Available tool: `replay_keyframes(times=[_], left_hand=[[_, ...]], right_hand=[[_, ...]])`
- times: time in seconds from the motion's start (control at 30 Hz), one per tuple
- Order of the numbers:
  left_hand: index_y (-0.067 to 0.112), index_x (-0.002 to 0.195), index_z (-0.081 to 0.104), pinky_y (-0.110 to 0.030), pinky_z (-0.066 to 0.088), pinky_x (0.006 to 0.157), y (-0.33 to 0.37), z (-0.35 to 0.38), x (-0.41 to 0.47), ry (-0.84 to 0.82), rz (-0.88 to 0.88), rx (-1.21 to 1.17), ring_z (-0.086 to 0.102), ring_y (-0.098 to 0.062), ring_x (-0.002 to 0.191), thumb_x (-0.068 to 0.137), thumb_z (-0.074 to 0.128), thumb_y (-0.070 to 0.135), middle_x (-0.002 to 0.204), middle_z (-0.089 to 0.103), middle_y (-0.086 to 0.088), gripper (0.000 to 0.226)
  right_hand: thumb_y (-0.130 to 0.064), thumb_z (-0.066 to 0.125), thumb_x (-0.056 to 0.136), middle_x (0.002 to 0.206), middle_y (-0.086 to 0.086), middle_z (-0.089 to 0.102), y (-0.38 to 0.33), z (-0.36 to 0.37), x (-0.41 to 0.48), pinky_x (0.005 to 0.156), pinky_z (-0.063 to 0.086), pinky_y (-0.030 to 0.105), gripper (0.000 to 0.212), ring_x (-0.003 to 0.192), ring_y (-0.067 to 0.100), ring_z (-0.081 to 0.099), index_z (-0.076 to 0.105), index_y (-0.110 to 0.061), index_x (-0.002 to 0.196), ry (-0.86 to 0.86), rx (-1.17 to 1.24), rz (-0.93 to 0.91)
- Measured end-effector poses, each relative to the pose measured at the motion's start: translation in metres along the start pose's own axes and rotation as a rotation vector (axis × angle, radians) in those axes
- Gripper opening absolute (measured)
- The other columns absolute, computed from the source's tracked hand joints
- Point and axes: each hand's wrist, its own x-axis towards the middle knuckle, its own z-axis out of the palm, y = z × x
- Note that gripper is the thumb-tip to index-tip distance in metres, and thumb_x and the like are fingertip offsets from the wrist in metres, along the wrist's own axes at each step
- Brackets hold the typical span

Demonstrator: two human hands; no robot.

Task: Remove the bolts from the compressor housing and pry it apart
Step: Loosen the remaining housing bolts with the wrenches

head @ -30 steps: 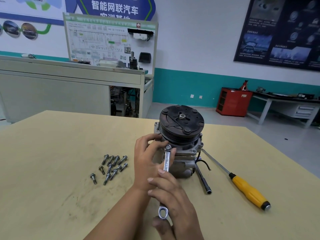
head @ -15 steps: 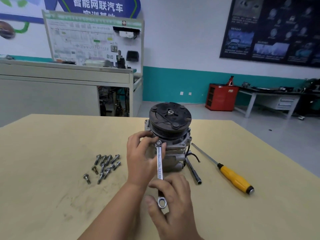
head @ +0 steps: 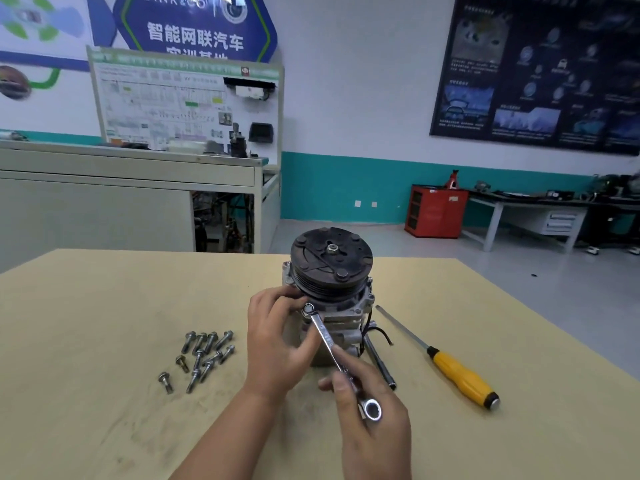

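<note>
Bolt removal step: left hand (head: 277,344) fingers curled against compressor (head: 332,271) beside wrench (head: 325,336) head, right hand (head: 375,427) fingers gripping its handle; next move likely another loosening swing.

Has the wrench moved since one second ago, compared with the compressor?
Yes. The wrench handle has swung to the right, toward the yellow screwdriver, while its ring end stays at the same spot on the compressor. The right hand holds it.
</note>
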Motion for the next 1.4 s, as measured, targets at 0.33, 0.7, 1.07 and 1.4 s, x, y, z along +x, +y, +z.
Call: replay_keyframes(times=[0.33,0.7,1.07,1.4], left_hand=[[0.004,0.082,0.061,-0.012,0.034,0.092,0.005,-0.002,0.002,0.009,-0.02,-0.053,0.048,-0.009,0.099,0.085,0.048,0.022,0.098,0.055,0.009,0.023],[0.005,0.093,0.066,-0.019,0.037,0.091,0.004,-0.002,0.001,-0.034,-0.021,0.01,0.05,-0.019,0.098,0.087,0.052,0.028,0.096,0.061,0.003,0.028],[0.007,0.091,0.065,-0.014,0.035,0.091,0.003,-0.001,0.002,-0.028,-0.004,0.003,0.048,-0.012,0.098,0.085,0.055,0.029,0.097,0.057,0.01,0.025],[0.005,0.085,0.065,-0.013,0.035,0.092,0.004,-0.001,0.003,-0.017,0.003,0.017,0.048,-0.015,0.097,0.079,0.058,0.025,0.094,0.059,0.004,0.023]], right_hand=[[-0.04,0.047,0.084,0.048,0.006,0.053,0.013,-0.031,0.061,0.048,0.04,0.013,0.036,0.047,0.011,0.051,0.075,-0.018,0.079,-0.117,0.24,0.274],[-0.042,0.047,0.082,0.035,0.005,0.034,0.036,-0.04,0.123,0.034,0.018,0.012,0.041,0.025,0.01,0.022,0.072,-0.013,0.068,-0.389,0.358,0.567],[-0.034,0.049,0.081,0.043,0.007,0.044,0.049,-0.041,0.137,0.031,0.014,0.007,0.036,0.024,0.007,0.029,0.071,-0.012,0.064,-0.448,0.504,0.668],[-0.041,0.06,0.065,0.039,0.003,0.044,0.04,-0.048,0.132,0.03,0.021,0.007,0.03,0.024,0.005,0.025,0.07,-0.012,0.062,-0.401,0.689,0.598]])
